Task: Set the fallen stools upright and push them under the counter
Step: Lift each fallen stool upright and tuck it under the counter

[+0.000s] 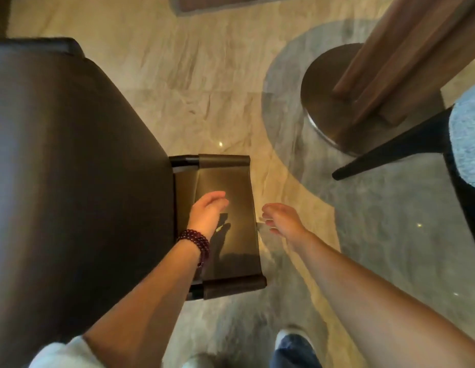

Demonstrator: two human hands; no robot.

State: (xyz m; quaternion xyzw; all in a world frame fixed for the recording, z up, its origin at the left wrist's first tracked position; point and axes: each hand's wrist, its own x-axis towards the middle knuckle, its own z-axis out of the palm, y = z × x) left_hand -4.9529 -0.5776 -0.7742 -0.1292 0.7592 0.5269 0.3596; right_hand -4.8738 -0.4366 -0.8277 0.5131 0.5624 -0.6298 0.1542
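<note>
The stool (pixel 228 179) stands upright on the floor (pixel 204 88), its brown sling seat facing up with a rolled edge at the far end and another at the near end. Its left side is tucked just under the right edge of the dark counter (pixel 71 168); the rest of the seat lies out in the open.

The left hand (pixel 208 212) hangs over the middle of the seat, fingers loosely bent and slightly spread, holding nothing. Its shadow falls on the leather just beside it, so it appears to be clear of the seat. The palm faces right and down, the wrist is straight, and a dark red bead bracelet (pixel 195 241) is wound round the wrist. The forearm reaches in from the lower left.

The right hand (pixel 280 221) is just beside the seat's right edge, over the floor, its fingers softly curled toward the stool and gripping nothing. It is blurred, and whether a fingertip touches the seat's edge cannot be told. The bare forearm stretches in from the lower right corner.

Farther right, a round metal base (pixel 321 102) carrying a wooden column (pixel 406 54) rests on a grey round inlay in the floor, with a dark chair leg (pixel 390 147) near it. A shoe (pixel 292 338) shows at the bottom edge.
</note>
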